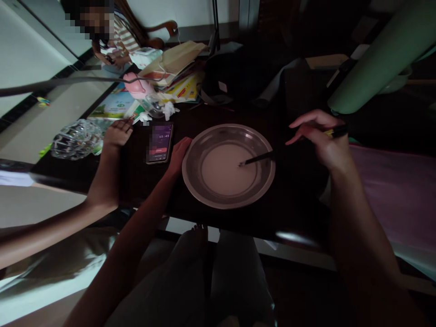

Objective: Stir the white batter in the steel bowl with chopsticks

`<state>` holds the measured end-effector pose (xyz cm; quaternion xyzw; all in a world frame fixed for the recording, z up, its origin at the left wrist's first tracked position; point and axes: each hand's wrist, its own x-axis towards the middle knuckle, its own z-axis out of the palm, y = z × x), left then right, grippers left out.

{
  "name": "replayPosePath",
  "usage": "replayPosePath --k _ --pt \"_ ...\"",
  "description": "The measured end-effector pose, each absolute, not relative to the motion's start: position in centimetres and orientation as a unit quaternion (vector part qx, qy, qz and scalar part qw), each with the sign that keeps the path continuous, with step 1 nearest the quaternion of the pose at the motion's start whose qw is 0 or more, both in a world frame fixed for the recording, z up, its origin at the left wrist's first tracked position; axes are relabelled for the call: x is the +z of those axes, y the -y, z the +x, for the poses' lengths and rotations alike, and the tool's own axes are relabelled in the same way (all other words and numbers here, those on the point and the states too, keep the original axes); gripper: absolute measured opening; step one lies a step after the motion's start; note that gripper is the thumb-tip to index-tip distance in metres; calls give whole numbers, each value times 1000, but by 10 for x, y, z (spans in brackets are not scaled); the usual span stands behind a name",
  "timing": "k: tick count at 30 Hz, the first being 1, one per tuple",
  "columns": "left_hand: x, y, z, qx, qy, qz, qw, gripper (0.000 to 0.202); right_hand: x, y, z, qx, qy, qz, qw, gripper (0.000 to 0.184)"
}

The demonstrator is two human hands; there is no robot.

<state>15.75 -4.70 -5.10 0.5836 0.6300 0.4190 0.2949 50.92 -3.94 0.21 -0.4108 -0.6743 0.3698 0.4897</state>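
Phone (160, 141) lies face up on the dark tabletop (296, 190), just left of the left hand (179, 154). We find that hand touching the left rim of the metal bowl (194, 170), the nearer of the two to it; its fingers are partly hidden, so we cannot tell whether its grip clasps the rim. Cloudy liquid (221, 170) stands in the bowl. We record a dark stick (257, 158) over the right half, tip at the liquid, long axis running rightward and slightly away to the right rim, toward the right hand (316, 131). That hand is apart from the bowl; its fingertips point leftward, parted. A black-and-yellow piece (338, 131) shows at the grip; we cannot confirm that it is pinched or joins the stick.
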Motion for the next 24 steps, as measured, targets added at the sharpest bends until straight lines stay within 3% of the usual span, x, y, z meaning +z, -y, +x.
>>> replayPosePath --k 6,12,18,24 --pt "-53 46 157 421 -624 590 290 32 2 45 496 421 714 -378 414 11" --pt "-51 47 159 424 -621 595 284 32 2 40 509 377 680 -399 486 23" --pt "-49 48 161 419 -629 592 279 32 1 44 499 422 717 -381 403 10" --pt "-48 48 160 406 -631 594 290 31 1 40 509 385 678 -404 479 23"
